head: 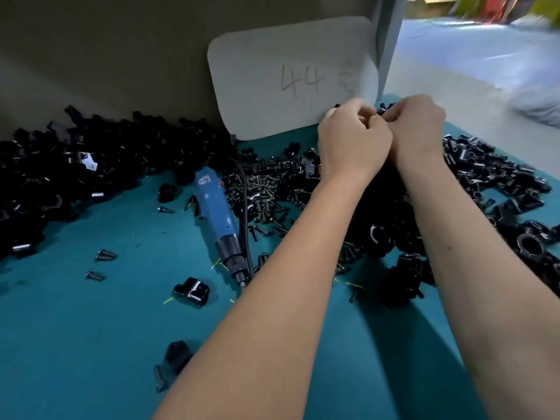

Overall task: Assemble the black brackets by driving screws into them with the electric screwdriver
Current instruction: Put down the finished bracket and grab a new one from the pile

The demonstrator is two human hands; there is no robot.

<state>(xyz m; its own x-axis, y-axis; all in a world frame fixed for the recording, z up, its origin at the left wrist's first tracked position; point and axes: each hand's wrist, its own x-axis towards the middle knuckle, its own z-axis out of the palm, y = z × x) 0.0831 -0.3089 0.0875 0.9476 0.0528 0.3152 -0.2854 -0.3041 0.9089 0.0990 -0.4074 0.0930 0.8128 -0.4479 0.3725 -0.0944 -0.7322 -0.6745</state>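
I'm curling both hands, left [353,140] and right [416,128], together around a small black bracket [382,112] right of center; the screwdriver [218,219] is lying on the table [91,344].

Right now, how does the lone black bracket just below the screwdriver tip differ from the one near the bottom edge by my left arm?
The bracket below the screwdriver tip lies in the open and shows a glossy rounded loop; the bracket near the bottom edge looks duller and blockier, partly hidden by the left forearm. A screw lies right against the lower one; none touches the upper. Both are black, rest loose on the teal table, and neither is held.
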